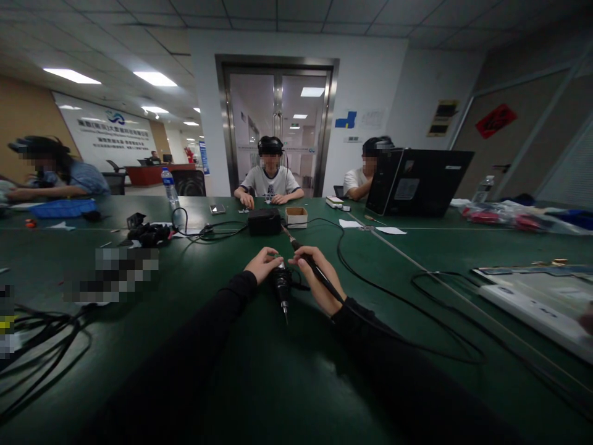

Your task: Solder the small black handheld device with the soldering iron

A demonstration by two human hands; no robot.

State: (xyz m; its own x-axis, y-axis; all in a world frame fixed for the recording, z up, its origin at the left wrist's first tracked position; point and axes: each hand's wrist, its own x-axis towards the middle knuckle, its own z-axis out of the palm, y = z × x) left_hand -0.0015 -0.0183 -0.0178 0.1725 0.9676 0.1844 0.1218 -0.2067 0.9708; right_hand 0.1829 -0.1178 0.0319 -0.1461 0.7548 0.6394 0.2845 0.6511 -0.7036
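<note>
My left hand (262,262) grips the top of a black cylindrical tool (281,287) whose thin metal tip points toward me over the green table (287,371). My right hand (317,278) is closed like a pen grip on a slim black screwdriver (306,258), its shaft pointing away toward the black box. Both hands meet at the middle of the table, with black sleeves on both arms.
A black power box (264,221) and a small cardboard box (296,216) lie just beyond my hands. Cables (398,296) loop to the right. An open laptop (419,182) stands far right, white trays (532,303) near right. Three people sit across and left.
</note>
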